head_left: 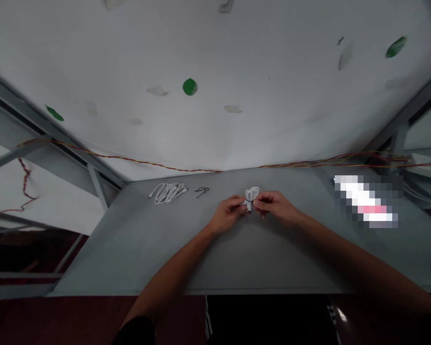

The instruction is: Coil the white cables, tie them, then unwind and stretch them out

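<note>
Well, from my end of the feed, the centre of the frame is taken up by a small looped bundle of white cable (pixel 250 195), folded into narrow loops that fan out like a bow, with a dark strand (pixel 249 207) showing at its pinched waist. It sits up off the table between the two hands, over the far half of the tabletop.

My view shows the hands together and clamped on that bundle from opposite sides. The left hand (pixel 227 214) pinches the waist from the left of the frame, and the right hand (pixel 275 206) does the same from the right. The left forearm (pixel 174 273) comes in from the bottom left, and the right forearm (pixel 366 254) from the lower right.

Beneath them lies a grey flat tabletop (pixel 258 258). Toward its far edge, left of the hands and well apart from them, rests a coiled white cable (pixel 168 193) with a small plug end pointing left. Just right of that coil lies a short thin black wire (pixel 201 192), bent into a loose shape.

Off to the upper right of the table is a pixelated patch (pixel 366 201), too blurred for me to tell what it is. Red-and-yellow wires (pixel 140 162) run along the far edge, below a pale curved surface (pixel 104 62) dotted with green patches (pixel 190 86). Grey metal struts (pixel 46 127) frame the upper left.
</note>
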The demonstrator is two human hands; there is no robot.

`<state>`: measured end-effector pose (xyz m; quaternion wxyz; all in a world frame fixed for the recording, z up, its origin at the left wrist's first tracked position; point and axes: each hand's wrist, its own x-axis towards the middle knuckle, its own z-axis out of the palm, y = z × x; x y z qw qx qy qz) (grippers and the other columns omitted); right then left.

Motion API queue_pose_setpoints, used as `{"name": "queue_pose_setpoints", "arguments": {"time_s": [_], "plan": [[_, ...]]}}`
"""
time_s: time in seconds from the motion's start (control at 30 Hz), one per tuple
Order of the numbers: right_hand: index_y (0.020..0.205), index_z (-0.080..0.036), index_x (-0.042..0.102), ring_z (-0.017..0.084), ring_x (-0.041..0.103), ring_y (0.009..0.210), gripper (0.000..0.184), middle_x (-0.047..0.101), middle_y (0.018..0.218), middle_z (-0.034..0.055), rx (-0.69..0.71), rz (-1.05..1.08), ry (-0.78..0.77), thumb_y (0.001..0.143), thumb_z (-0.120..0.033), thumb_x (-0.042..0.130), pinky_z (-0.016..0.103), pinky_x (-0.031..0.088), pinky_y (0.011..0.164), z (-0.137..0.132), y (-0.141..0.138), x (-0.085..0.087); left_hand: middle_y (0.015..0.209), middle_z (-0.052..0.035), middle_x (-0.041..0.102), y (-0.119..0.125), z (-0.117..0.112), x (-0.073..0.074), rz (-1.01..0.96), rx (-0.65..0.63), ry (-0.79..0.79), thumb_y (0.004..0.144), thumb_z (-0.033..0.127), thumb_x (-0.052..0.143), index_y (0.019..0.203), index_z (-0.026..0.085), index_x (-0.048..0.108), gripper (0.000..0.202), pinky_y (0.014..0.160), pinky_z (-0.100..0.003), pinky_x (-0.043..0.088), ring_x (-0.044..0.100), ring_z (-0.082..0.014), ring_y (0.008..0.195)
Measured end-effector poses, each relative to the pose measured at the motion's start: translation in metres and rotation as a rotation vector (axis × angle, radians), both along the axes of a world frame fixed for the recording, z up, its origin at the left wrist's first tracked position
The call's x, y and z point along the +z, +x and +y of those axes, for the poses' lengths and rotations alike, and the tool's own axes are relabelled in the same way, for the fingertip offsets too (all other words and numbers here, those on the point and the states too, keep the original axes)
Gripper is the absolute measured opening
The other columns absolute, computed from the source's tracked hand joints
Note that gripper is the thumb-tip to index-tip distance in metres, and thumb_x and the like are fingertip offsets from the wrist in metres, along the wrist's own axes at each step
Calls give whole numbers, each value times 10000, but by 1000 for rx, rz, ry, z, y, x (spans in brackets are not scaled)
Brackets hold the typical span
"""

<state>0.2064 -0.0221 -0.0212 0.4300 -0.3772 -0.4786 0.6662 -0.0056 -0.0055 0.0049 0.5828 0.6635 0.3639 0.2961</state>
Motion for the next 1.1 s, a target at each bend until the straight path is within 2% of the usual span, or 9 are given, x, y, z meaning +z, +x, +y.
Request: {"name": "queue_pose_setpoints", "arguments": {"time_s": [0.13,0.33,0.5,0.6,0.7,0.8,0.87,0.93,1.1], "plan": [[1031,-199,718,152,572,747,428,680,941,49,-68,2,89,746,-502,816,276,449,624,4,0,-3,830,-50,670,-2,-1,1,-33,-27,-211,775,539,794,1068,138,754,498,693,-275,556,655,-138,676],[1080,-187,741,212,645,978,440,716,1056,83,198,132,95,786,-509,797,378,494,920,1,1,-6,873,-81,693,0,-9,10,-81,-124,-464,689,452,881,912,120,751,422,683,-293,551,666,-150,668],[1134,-189,714,214,668,949,500,728,1085,103,144,155,81,808,-567,757,398,510,919,-1,-2,-5,988,-113,709,5,-9,2,-45,-84,-462,731,490,831,985,137,734,446,680,-311,552,665,-159,680],[1045,-197,687,215,678,877,514,734,1024,101,-30,136,103,809,-653,707,394,531,877,7,4,-6,978,-101,714,3,-1,-1,146,71,-258,885,574,622,1044,152,716,461,636,-296,526,632,-154,651],[1035,-194,671,219,668,786,544,727,914,95,-324,-174,168,833,-698,639,375,534,779,22,22,-12,1005,-102,710,-15,16,11,596,244,237,965,468,527,1025,185,728,353,780,-326,522,644,-194,798],[1092,-160,695,264,659,831,484,723,927,136,-569,-851,309,911,-597,590,394,492,777,37,48,-20,1200,-160,646,-47,33,32,1140,417,623,984,280,480,1105,196,716,278,951,-428,467,601,-302,1108],[1136,-130,698,300,661,911,436,718,1018,180,-603,-1217,345,971,-499,534,404,464,793,44,64,-26,1260,-196,602,-69,41,44,1445,546,671,960,163,445,1154,166,693,315,961,-483,446,542,-356,1198],[1141,-106,699,313,661,949,432,707,1068,209,-577,-1431,317,1007,-454,483,399,446,788,47,76,-31,1259,-219,593,-89,47,50,1650,601,615,936,104,423,1169,125,680,348,932,-509,447,531,-384,1196],[1149,-109,691,326,636,1014,449,684,1120,205,-557,-1619,270,1017,-460,445,411,430,830,49,84,-41,1208,-216,631,-114,55,47,1770,549,468,953,120,383,1181,129,674,370,882,-481,460,549,-376,1188]]}}
